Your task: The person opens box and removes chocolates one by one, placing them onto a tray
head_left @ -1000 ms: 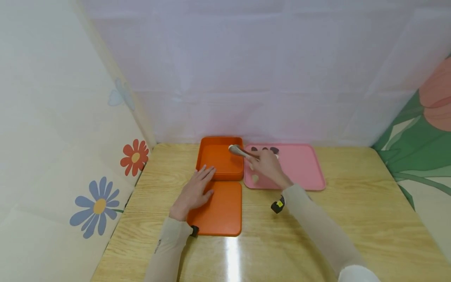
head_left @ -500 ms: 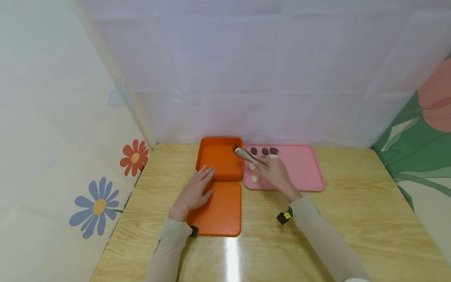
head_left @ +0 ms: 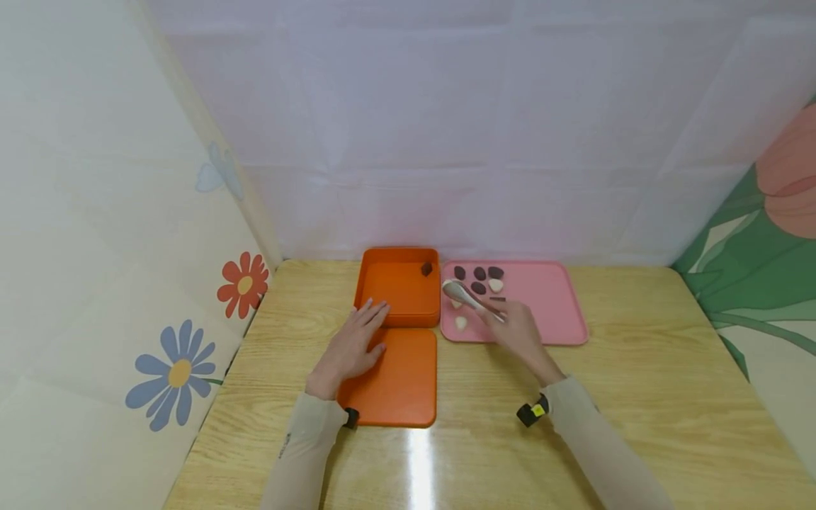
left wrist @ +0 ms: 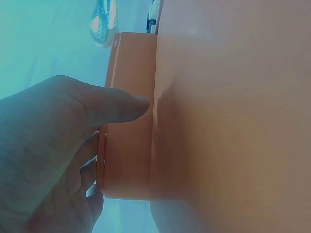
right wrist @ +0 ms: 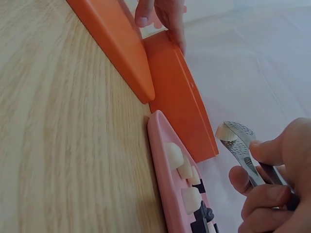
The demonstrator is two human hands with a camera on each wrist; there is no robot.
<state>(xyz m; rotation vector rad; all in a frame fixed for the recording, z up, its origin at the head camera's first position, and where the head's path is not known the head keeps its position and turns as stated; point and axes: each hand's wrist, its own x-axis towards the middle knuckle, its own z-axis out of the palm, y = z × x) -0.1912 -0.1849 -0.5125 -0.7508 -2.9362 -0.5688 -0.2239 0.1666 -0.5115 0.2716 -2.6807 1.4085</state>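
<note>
My right hand (head_left: 512,327) grips metal tongs (head_left: 468,296) over the left part of a pink tray (head_left: 548,304). Perforated heads form the ends of the tongs (right wrist: 240,141) in the right wrist view; a pale shape shows between them, and I cannot tell whether it is a held piece. Dark brown chocolates (head_left: 480,273) and white chocolates (head_left: 461,323) lie on the tray. One brown chocolate (head_left: 426,269) sits in the back right of the orange box (head_left: 397,287). With fingers extended, my left hand (head_left: 349,348) rests at the box's front left rim, thumb over the orange lid (head_left: 401,382).
The flat lid lies directly in front of the box, and the tray stands right beside the box. Behind them a pale cloth wall (head_left: 408,177) meets the wooden table's (head_left: 478,439) back edge. A flowered panel (head_left: 181,372) stands at the left.
My right hand with the tongs has drawn back rightward and nearer, from over the box to over the tray. The brown chocolate has come out of the tongs into the box. The left hand stays put.
</note>
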